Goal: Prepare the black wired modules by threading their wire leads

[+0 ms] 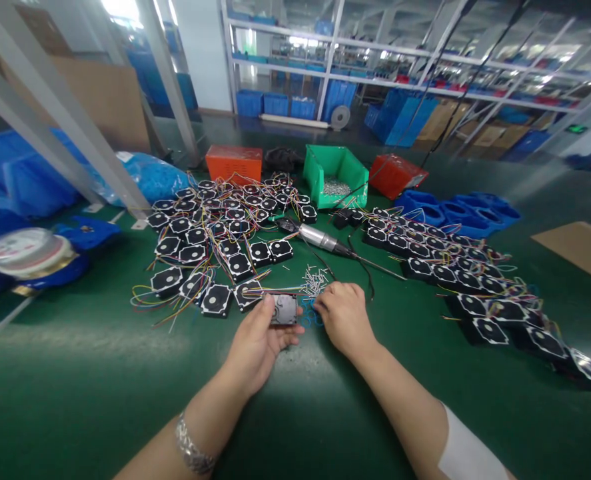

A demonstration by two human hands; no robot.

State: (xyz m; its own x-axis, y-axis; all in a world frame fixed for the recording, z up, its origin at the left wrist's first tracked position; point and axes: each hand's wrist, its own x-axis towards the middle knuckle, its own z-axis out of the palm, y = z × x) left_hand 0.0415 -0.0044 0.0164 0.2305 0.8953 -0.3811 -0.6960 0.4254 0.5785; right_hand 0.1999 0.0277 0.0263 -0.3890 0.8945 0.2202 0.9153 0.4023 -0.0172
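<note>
My left hand (261, 337) grips a dark grey, boxy module (285, 310) with coloured wires trailing from it, thumb on its left edge. Just right of it, my right hand (344, 317) has its fingers bent together at several small blue rings (311, 315) on the table; what its fingertips hold, if anything, is hidden. A small heap of silver screws (315, 281) lies right behind the rings. Beyond the screws rests a silver electric screwdriver (320, 238) with a long thin bit pointing right.
Many black wired modules (216, 300) crowd the left; more stand in rows (445, 273) at the right. Behind are a green bin (315, 177) of small metal parts, two orange boxes (234, 163) and blue plastic parts (455, 210). A meter (30, 253) sits far left.
</note>
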